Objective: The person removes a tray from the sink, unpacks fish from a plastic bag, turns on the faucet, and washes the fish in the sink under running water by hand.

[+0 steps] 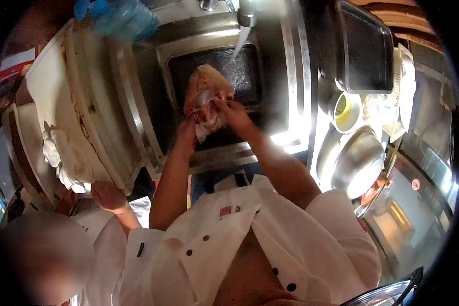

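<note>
Jug (132,20), blue plastic, sits at left on my remote feed. Next I see the left hand (188,131) gripping raw poultry (206,81) over the sink (280,81), the right hand (232,115) clasping its other side, then a faucet (246,18) and, farther right, a steel bowl (359,158).

The left bare arm (171,178) reaches forward, its forearm nearly straight; the right bare arm (280,163) slants inward from a short white sleeve (336,224). The bare left hand (190,125) and bare right hand (233,115) sit near each other, fingers bent in a grip — the left's fingers mostly hidden from view.
</note>
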`<state>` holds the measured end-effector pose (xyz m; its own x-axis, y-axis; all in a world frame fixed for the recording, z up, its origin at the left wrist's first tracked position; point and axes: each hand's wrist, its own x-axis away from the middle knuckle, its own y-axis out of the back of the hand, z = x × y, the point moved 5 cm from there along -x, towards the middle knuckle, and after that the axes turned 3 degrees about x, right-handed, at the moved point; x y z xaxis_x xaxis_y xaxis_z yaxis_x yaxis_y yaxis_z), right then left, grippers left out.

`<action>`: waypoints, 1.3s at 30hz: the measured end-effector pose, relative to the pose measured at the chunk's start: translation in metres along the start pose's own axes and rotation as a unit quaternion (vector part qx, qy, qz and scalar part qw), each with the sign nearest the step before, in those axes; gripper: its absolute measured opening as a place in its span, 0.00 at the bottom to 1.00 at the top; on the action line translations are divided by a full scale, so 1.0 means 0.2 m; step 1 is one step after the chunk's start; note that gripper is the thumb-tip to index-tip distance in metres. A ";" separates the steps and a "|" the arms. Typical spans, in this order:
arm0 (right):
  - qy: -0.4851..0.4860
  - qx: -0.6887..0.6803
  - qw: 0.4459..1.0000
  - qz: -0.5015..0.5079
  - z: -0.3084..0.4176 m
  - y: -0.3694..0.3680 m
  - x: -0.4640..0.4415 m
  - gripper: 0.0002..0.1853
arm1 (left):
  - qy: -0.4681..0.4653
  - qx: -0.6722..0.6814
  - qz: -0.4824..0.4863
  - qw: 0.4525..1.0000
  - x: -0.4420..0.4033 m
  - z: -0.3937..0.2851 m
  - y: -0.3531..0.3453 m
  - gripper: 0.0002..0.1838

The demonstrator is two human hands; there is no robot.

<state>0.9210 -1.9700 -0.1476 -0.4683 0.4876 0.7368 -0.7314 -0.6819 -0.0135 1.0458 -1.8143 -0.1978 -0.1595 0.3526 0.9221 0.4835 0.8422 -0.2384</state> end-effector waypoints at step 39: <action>0.007 -0.522 0.852 -0.020 -0.02 -0.06 -0.03 0.37 | -0.047 0.226 0.124 0.965 0.14 0.21 -0.30 0.16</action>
<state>0.9307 -1.9629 -0.1556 -0.4340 0.5103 0.7424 -0.7855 0.1891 -0.5892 0.9766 -1.8383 -0.1694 -0.1737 0.5836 0.7932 0.0963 0.8117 -0.5761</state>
